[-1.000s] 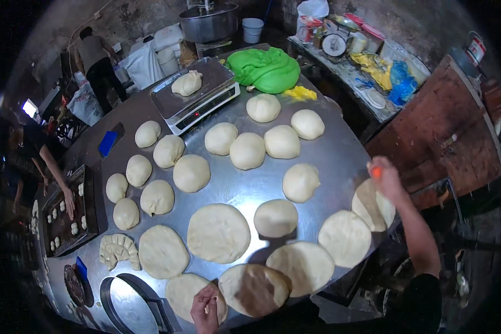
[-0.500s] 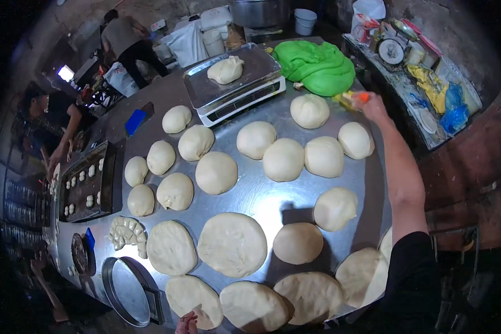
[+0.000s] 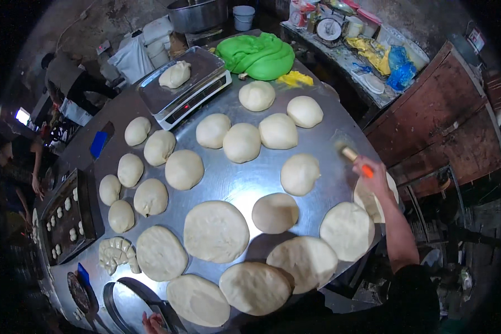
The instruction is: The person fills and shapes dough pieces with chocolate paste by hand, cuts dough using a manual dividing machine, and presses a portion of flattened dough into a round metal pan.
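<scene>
In my right hand (image 3: 373, 177) is a brush (image 3: 349, 153) with a wooden and orange handle, its fingers wrapped round the handle. Its bristles touch or hover just over the metal tabletop at the right, slightly blurred. Just below that hand lies a flattened dough round (image 3: 376, 197), partly covered by it. My left hand (image 3: 155, 323) shows only in part at the bottom edge, beside a round metal pan (image 3: 110, 309); its visible fingers look loosely apart, holding nothing. Several dough balls (image 3: 241, 143) and flattened dough rounds (image 3: 216, 231) cover the metal table (image 3: 234, 183).
A digital scale (image 3: 197, 100) carries a dough lump (image 3: 175, 74). Beyond it lie green dough (image 3: 256, 55) and a soft yellow mass (image 3: 296, 79). A tray (image 3: 89, 234) of small dough pieces and a blue scraper (image 3: 98, 145) are at the left, where other people work.
My right hand has drawn the brush from the yellow mass toward me, onto the tabletop near the right dough rounds. My left hand now appears beside the pan. The view has shifted right.
</scene>
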### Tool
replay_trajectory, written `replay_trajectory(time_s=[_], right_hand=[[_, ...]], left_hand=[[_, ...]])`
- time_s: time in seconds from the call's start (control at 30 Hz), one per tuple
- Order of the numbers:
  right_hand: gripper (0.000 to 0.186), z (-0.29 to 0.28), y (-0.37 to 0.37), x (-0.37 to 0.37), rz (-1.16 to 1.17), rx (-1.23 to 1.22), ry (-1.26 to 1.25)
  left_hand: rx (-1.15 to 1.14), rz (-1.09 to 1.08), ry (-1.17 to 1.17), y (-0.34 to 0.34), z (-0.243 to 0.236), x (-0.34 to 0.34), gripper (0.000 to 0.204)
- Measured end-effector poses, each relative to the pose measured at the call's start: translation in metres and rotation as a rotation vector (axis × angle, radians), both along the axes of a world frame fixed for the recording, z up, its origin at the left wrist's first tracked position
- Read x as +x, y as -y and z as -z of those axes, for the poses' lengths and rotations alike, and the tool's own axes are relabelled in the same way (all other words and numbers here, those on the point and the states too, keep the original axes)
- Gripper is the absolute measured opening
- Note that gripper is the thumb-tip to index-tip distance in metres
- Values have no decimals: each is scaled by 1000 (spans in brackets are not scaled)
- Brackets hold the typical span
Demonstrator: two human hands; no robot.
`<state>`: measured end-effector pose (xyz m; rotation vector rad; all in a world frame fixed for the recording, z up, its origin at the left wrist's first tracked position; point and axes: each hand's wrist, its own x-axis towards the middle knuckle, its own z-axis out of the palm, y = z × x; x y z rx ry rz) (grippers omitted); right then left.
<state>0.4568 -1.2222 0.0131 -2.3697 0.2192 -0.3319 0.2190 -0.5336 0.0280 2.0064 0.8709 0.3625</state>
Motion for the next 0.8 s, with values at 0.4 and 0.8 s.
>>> replay_trajectory(time_s=[0.4,0.8], right_hand=[[14,-102,-169,-51,52,-9,89],[33,-6,-714,-264,-1499,216,109]], left_hand=[[825,-142,-384,-259,44,-108,31],[-83,-52,101,-369,91,-112,45]])
